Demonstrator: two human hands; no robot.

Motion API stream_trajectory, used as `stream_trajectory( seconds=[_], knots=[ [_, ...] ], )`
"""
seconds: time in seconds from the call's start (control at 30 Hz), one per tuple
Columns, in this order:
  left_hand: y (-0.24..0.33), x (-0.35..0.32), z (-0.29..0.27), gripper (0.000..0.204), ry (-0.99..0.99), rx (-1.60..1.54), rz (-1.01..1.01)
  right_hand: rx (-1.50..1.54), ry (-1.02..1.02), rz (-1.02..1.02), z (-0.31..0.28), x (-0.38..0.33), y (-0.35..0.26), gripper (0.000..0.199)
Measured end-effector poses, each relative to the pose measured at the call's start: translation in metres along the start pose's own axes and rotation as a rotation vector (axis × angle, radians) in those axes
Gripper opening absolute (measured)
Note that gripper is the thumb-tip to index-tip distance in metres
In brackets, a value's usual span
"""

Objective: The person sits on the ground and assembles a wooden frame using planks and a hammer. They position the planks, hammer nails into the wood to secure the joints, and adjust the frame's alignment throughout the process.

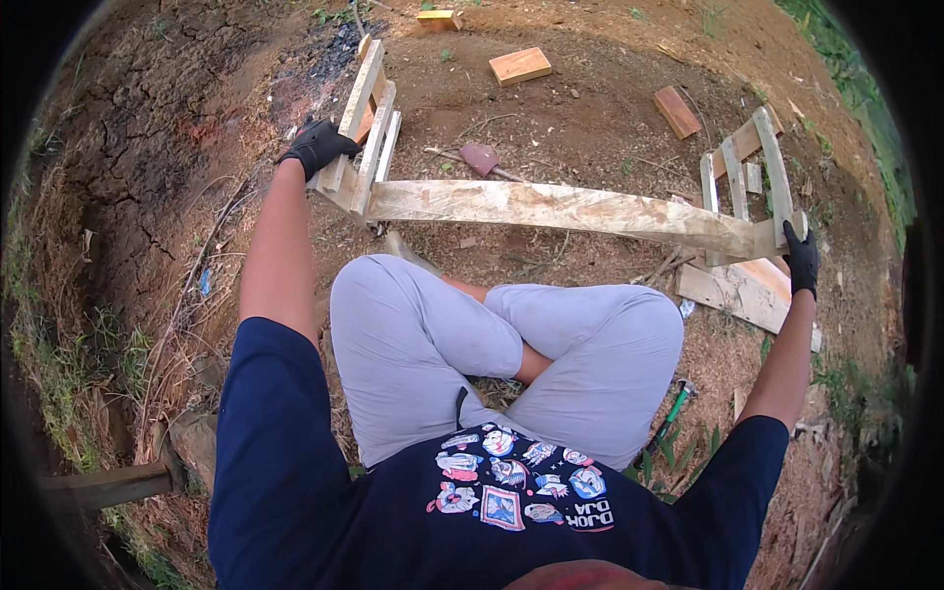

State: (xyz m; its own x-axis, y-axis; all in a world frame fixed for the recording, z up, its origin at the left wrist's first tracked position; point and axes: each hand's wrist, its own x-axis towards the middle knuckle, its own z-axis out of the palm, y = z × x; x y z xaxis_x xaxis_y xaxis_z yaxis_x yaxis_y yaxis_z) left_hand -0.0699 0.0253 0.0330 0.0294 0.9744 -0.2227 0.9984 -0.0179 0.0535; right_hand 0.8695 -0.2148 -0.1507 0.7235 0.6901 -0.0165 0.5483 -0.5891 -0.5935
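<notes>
In front of my crossed legs stands a wooden frame, made of one long pale plank with upright slats at both ends. My left hand, in a black glove, is closed round the outer slats at the frame's left end. At the right end, my black-gloved right hand grips the corner where the plank meets the slats. Both arms are stretched wide apart. Parts of the fingers are hidden behind the wood on each side.
A hammer with a green handle lies right of my knee. Beneath the frame's right end is a loose board. Beyond the frame lie a brown-headed mallet-like tool and wood blocks. Wood shavings cover the dirt.
</notes>
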Motion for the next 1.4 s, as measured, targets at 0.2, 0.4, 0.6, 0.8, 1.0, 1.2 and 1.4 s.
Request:
stream_trajectory(
  seconds=[0.2,0.4,0.6,0.8,1.0,1.2,1.4],
  knots=[
    [-0.031,0.011,-0.007,0.039,-0.050,-0.085,-0.065,-0.180,0.069,-0.194,0.016,-0.043,-0.047,0.085],
    [-0.036,0.001,-0.015,0.043,-0.041,-0.167,-0.082,-0.189,-0.013,-0.083,0.004,-0.062,-0.074,0.098],
    [-0.020,-0.007,-0.015,0.035,-0.019,-0.233,-0.069,-0.255,0.013,-0.080,-0.017,-0.066,-0.069,0.110],
    [-0.023,-0.009,-0.019,0.036,-0.039,-0.196,-0.067,-0.070,0.022,-0.021,-0.014,-0.076,-0.070,0.092],
    [-0.047,0.004,-0.019,0.042,-0.018,-0.151,-0.091,0.148,-0.064,0.080,0.005,-0.042,-0.027,0.082],
    [-0.058,0.004,-0.023,0.043,-0.031,-0.077,-0.065,0.260,-0.134,0.177,0.042,-0.038,-0.010,0.074],
    [-0.072,-0.005,-0.032,0.041,-0.061,-0.003,-0.080,0.305,-0.312,0.279,0.087,-0.016,0.014,0.062]
  ],
)
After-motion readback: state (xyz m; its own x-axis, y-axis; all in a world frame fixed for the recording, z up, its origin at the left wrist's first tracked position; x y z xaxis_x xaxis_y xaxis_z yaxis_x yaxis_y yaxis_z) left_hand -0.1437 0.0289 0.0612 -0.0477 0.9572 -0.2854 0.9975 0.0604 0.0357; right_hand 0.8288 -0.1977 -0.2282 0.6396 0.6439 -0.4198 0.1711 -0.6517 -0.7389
